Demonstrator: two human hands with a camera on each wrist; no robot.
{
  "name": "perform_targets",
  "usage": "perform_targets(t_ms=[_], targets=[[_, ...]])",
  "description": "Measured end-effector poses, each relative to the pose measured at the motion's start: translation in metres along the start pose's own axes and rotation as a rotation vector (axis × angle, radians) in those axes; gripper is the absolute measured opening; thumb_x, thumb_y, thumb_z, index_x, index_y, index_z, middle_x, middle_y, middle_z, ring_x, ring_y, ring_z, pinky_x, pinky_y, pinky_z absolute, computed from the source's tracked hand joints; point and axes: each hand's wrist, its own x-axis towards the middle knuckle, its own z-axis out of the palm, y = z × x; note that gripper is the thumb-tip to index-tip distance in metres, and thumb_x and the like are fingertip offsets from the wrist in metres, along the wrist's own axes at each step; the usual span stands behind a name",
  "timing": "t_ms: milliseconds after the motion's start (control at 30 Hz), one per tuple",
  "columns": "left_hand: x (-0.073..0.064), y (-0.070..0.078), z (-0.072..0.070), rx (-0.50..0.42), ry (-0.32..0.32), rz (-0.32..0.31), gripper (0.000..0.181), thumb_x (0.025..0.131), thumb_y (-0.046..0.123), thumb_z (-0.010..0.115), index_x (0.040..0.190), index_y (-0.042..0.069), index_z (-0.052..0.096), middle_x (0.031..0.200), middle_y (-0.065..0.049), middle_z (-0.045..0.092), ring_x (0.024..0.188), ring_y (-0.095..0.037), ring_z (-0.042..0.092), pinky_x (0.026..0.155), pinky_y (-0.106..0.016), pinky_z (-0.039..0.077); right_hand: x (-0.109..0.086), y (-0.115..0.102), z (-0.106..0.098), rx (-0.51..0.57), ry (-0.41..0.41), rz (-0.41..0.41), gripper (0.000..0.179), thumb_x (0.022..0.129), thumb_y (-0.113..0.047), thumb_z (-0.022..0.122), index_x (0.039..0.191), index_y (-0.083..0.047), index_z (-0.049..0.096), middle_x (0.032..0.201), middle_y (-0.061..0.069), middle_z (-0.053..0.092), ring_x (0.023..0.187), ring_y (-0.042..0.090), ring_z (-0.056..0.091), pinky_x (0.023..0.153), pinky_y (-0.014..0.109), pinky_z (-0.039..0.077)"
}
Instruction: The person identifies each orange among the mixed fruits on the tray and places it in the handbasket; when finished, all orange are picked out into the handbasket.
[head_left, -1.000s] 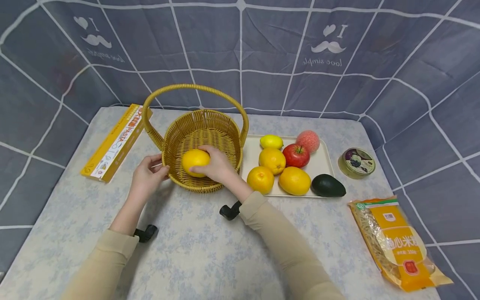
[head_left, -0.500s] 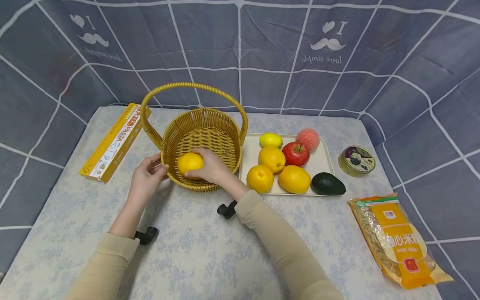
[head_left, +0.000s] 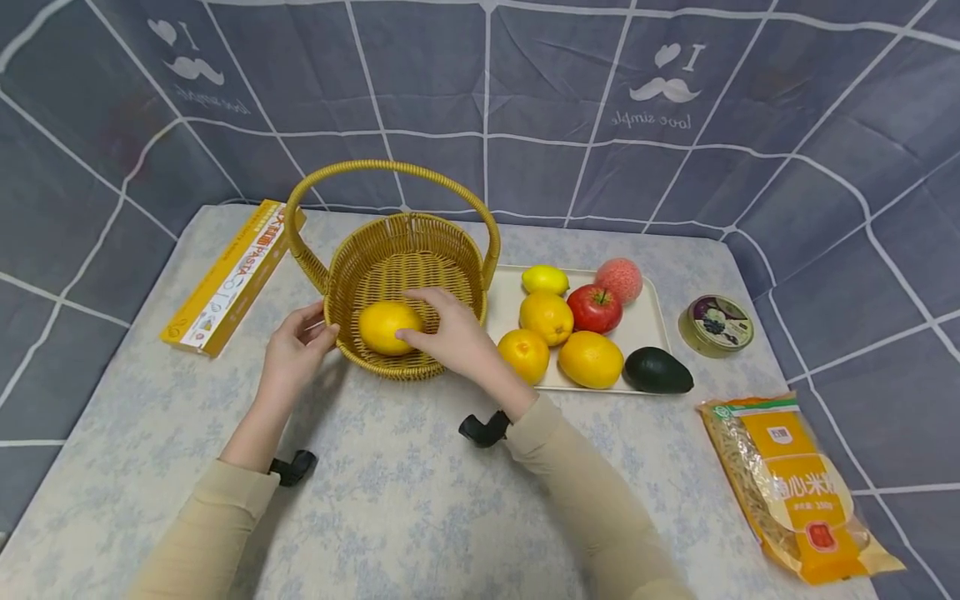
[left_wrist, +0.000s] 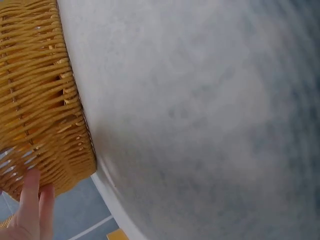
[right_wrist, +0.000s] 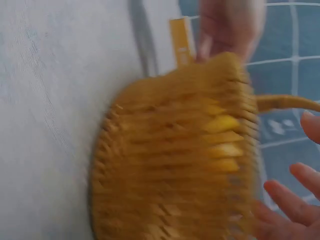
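A yellow-orange oval fruit that looks like a mango (head_left: 390, 327) lies in the front left of the round wicker basket (head_left: 420, 275). My right hand (head_left: 459, 333) is over the basket's front right, its thumb tip right at the fruit's side. In the right wrist view the fingers (right_wrist: 282, 197) of this hand are spread and relaxed beside the rim. My left hand (head_left: 300, 346) grips the basket's left rim between thumb and fingers. The left wrist view has fingertips (left_wrist: 31, 187) against the woven wall. Yellow shows through the weave in the right wrist view.
Right of the basket, a cream tray (head_left: 648, 312) bears a lemon (head_left: 545, 279), a red tomato-like fruit (head_left: 594, 309), a pink ball-like fruit (head_left: 619, 282), several yellow-orange fruits and an avocado (head_left: 658, 370). Around them are a pasta box (head_left: 232, 283), a round tin (head_left: 716, 325) and a noodle bag (head_left: 802, 487).
My right hand shifted the yellow fruit slightly left inside the basket, then loosened from it and moved back to the right. The left hand stays at the rim.
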Motion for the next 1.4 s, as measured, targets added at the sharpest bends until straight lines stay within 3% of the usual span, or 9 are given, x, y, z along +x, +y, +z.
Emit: perform_targets(t_ms=[133,300,400,533,667,933,1100,1233,1400], targets=[[0.000,0.002,0.001,0.051,0.020,0.007,0.056,0.102,0.024,0.053,0.153,0.009,0.036,0.151,-0.016,0.045,0.134,-0.034,0.049,0.081,-0.012,0.051,-0.026,0.008,-0.032,0.067,0.084,-0.049,0.051,0.093,-0.028,0.068,0.141,-0.018,0.054,0.143,0.004,0.052,0.134,0.024,0.048,0.112,0.045,0.040],[0.001,0.003,0.001,0.069,0.027,0.010,0.056,0.101,0.025,0.054,0.152,0.009,0.038,0.148,-0.016,0.048,0.132,-0.033,0.050,0.077,-0.007,0.044,-0.061,0.036,-0.069,0.167,0.220,-0.008,0.047,0.092,-0.017,0.070,0.135,-0.009,0.057,0.138,0.008,0.056,0.131,0.029,0.052,0.111,0.044,0.043],[0.002,0.003,0.000,0.072,0.018,0.012,0.057,0.101,0.027,0.054,0.152,0.009,0.037,0.148,-0.016,0.048,0.131,-0.033,0.050,0.085,-0.017,0.050,-0.079,0.055,-0.087,0.170,0.289,0.045,0.044,0.091,-0.014,0.071,0.133,-0.006,0.059,0.137,0.010,0.058,0.129,0.030,0.053,0.111,0.045,0.043],[0.002,0.002,-0.004,0.085,0.009,0.014,0.057,0.101,0.029,0.054,0.152,0.010,0.037,0.148,-0.015,0.048,0.131,-0.033,0.050,0.099,-0.041,0.050,-0.097,0.075,-0.100,0.191,0.332,0.115,0.043,0.093,-0.016,0.069,0.133,-0.007,0.058,0.137,0.011,0.059,0.129,0.026,0.054,0.112,0.043,0.042],[-0.001,-0.001,-0.008,0.096,0.003,0.014,0.057,0.101,0.030,0.054,0.152,0.010,0.037,0.148,-0.015,0.048,0.131,-0.033,0.050,0.101,-0.046,0.048,-0.109,0.087,-0.108,0.183,0.330,0.164,0.045,0.094,-0.018,0.068,0.136,-0.007,0.056,0.140,0.011,0.057,0.130,0.025,0.052,0.112,0.042,0.041],[-0.002,-0.002,-0.012,0.117,-0.018,0.031,0.058,0.101,0.031,0.054,0.151,0.008,0.037,0.149,-0.018,0.046,0.131,-0.035,0.051,0.081,-0.014,0.048,-0.127,0.107,-0.115,0.139,0.262,0.218,0.051,0.092,-0.018,0.070,0.139,-0.005,0.053,0.142,0.015,0.053,0.134,0.031,0.047,0.115,0.049,0.036],[-0.002,-0.001,-0.013,0.124,-0.026,0.036,0.059,0.101,0.032,0.054,0.152,0.007,0.036,0.149,-0.018,0.045,0.131,-0.036,0.050,0.082,-0.016,0.049,-0.129,0.115,-0.117,0.056,0.245,0.241,0.055,0.091,-0.022,0.072,0.139,-0.005,0.052,0.142,0.016,0.051,0.137,0.034,0.044,0.116,0.053,0.033],[0.000,-0.001,-0.011,0.113,-0.023,0.045,0.059,0.100,0.032,0.055,0.151,0.007,0.037,0.150,-0.019,0.045,0.131,-0.036,0.050,0.076,-0.007,0.044,-0.129,0.122,-0.118,-0.005,0.222,0.268,0.060,0.089,-0.026,0.074,0.141,-0.005,0.051,0.143,0.017,0.049,0.136,0.035,0.044,0.115,0.055,0.034],[0.001,-0.002,-0.007,0.105,-0.019,0.041,0.058,0.100,0.029,0.055,0.151,0.006,0.037,0.148,-0.019,0.046,0.131,-0.036,0.050,0.075,-0.005,0.043,-0.129,0.128,-0.118,-0.063,0.199,0.314,0.065,0.088,-0.027,0.076,0.142,-0.005,0.049,0.144,0.018,0.047,0.134,0.036,0.043,0.114,0.055,0.036]])
